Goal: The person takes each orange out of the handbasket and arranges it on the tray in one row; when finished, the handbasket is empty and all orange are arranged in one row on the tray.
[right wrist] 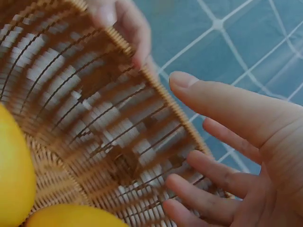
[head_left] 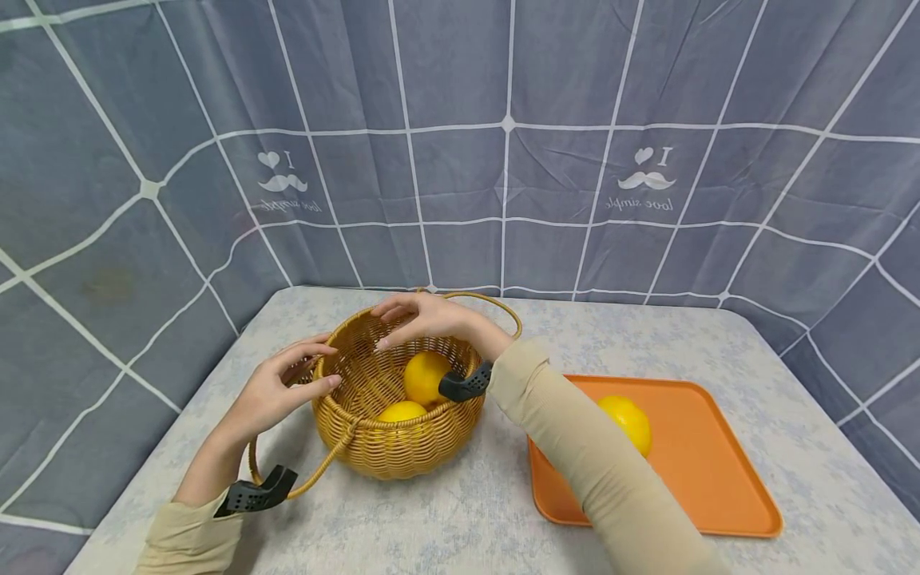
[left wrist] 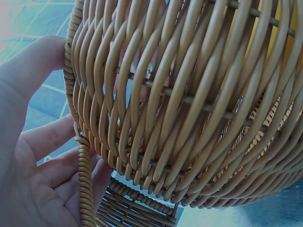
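Observation:
A round wicker basket (head_left: 398, 451) stands tilted towards the camera on the table, left of centre. My left hand (head_left: 287, 387) holds its left rim, thumb at the edge and fingers spread along it; in the left wrist view the thumb meets the rim (left wrist: 69, 61) beside the handle (left wrist: 85, 184). Over the basket's opening hovers my right hand (head_left: 431, 315), fingers loosely spread with nothing between them. Inside lie two smooth yellow fruits, one whole in view (head_left: 426, 377), the other (head_left: 402, 412) partly hidden by the front rim.
To the right, an orange tray (head_left: 707, 463) carries one yellow fruit (head_left: 627, 422), partly covered by my right sleeve (head_left: 596, 455). The basket's second handle (head_left: 503, 307) leans out at the back right. A grey-blue checked cloth (head_left: 460, 184) hangs behind the table (head_left: 446, 527).

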The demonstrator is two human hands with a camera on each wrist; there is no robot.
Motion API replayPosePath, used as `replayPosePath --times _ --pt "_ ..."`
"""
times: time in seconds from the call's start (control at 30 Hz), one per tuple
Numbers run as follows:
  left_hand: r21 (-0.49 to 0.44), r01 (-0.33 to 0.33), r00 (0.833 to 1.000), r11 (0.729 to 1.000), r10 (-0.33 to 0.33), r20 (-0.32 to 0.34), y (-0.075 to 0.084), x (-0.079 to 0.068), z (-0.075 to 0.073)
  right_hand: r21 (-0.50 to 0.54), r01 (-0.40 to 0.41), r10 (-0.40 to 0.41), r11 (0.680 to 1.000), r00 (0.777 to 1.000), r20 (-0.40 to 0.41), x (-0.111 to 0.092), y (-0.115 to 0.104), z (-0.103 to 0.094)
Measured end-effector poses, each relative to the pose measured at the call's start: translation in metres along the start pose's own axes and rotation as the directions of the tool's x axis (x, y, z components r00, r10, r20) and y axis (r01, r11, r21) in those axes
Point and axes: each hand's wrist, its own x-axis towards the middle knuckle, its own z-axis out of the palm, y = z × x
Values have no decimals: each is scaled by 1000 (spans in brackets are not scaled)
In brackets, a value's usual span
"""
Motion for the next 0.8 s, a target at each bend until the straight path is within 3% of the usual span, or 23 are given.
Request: replayPosePath --times 0.37,0.8 --pt "28 0 1000 1000 0 -2 0 -1 -1 -160 12 -5 987 999 46 12 18 17" --pt "8 -3 1000 1000 3 10 3 -2 2 -246 -81 101 966 992 70 8 19 19"
